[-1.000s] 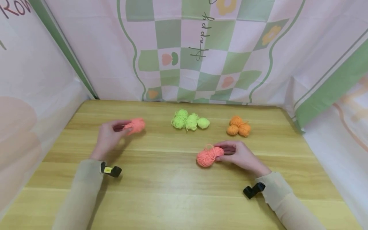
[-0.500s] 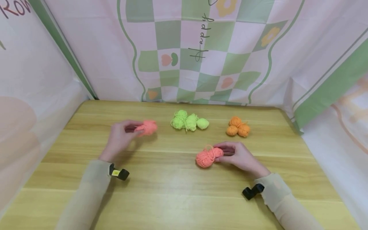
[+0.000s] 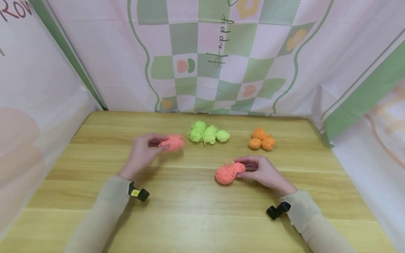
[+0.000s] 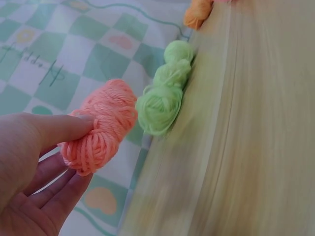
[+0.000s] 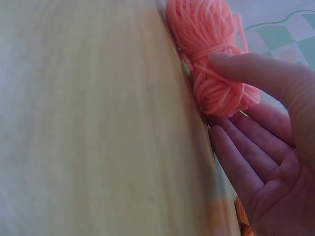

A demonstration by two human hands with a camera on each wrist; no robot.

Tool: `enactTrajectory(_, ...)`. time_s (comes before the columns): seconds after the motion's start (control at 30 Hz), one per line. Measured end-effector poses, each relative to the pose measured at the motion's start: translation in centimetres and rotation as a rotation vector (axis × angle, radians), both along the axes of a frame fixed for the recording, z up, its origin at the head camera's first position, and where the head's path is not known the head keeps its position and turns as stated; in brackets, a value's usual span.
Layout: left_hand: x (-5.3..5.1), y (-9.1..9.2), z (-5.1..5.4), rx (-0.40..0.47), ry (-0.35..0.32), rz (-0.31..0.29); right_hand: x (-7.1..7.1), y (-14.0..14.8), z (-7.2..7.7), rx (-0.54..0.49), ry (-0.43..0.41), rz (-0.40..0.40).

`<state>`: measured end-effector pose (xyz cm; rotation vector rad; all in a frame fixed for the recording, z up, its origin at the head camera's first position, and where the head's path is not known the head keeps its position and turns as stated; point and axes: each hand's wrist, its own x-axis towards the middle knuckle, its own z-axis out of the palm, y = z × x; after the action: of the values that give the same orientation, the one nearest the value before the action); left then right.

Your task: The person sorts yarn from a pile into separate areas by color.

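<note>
My left hand pinches a small coral yarn bundle between thumb and fingers, held above the table left of the green yarn. In the left wrist view the thumb lies across that coral bundle, and the fingers are behind it. My right hand holds the end of a second coral yarn bundle, tied round its middle, at the table's centre right. In the right wrist view the thumb presses on this bundle near its tie, with fingers at its far side.
Several lime-green yarn balls sit in a row at the back middle. Orange yarn balls cluster at the back right. A printed curtain hangs along the wooden table's back edge, with cloth at both sides.
My left hand has moved right with its coral yarn bundle, closer to the green yarn. The right hand and its bundle have stayed almost in place.
</note>
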<state>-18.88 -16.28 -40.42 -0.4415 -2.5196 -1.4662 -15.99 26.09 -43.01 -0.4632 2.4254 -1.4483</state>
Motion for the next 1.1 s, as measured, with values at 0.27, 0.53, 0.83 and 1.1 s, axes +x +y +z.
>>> enactTrajectory(0.27, 0.2, 2.0, 0.0, 0.026, 0.006, -0.057, 0.0, 0.1, 0.0, 0.0, 0.008, -0.001)
enactTrajectory(0.53, 0.8, 4.2, -1.0, 0.006, -0.026, -0.099, 0.1, 0.0, 0.1, -0.01, 0.005, 0.003)
enactTrajectory(0.83, 0.8, 6.7, -1.9, 0.041, -0.07, -0.155, 0.1, 0.0, 0.0, -0.013, 0.001, 0.004)
enactTrajectory(1.1, 0.5, 8.9, -3.1, 0.016, -0.092, -0.204, 0.1, -0.1, 0.0, -0.008, -0.006, -0.006)
